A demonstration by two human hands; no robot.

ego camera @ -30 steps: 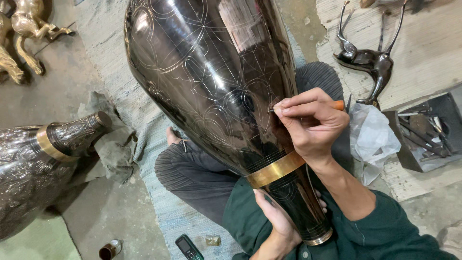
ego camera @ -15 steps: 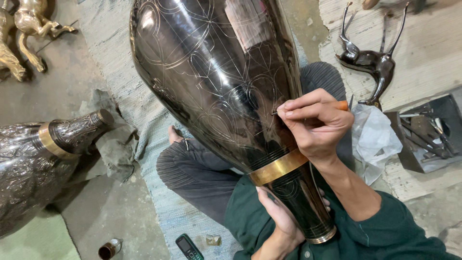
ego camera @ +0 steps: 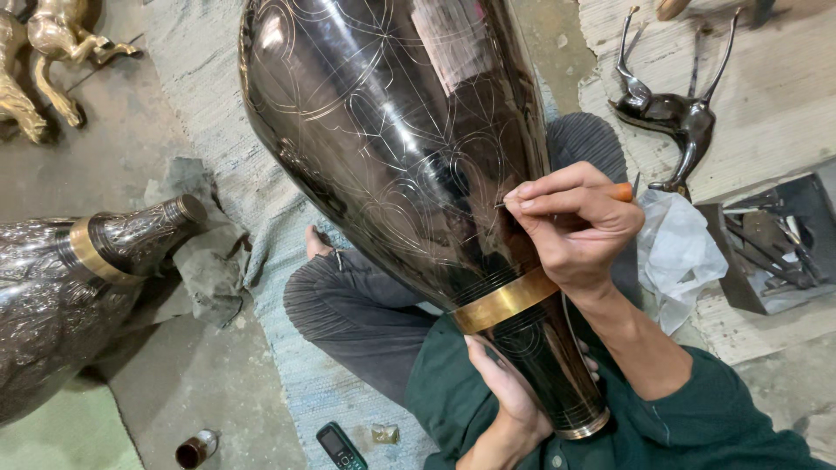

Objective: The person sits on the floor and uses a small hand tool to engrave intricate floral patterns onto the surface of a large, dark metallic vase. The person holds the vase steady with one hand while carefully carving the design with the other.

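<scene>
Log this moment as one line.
right hand: scribing tool tip on dark metal vase | left hand: cradling vase neck | vase: across lap

Workshop floor (ego camera: 174, 383), bare and grey, partly covered by a pale woven mat (ego camera: 279, 261). On the mat lie a dark mobile phone (ego camera: 340, 446) and a small crumpled wrapper (ego camera: 384, 433). Directly on the floor: a small brown bottle (ego camera: 197, 448), grey stone lumps (ego camera: 205, 261), and brass animal figures (ego camera: 52, 61).
</scene>
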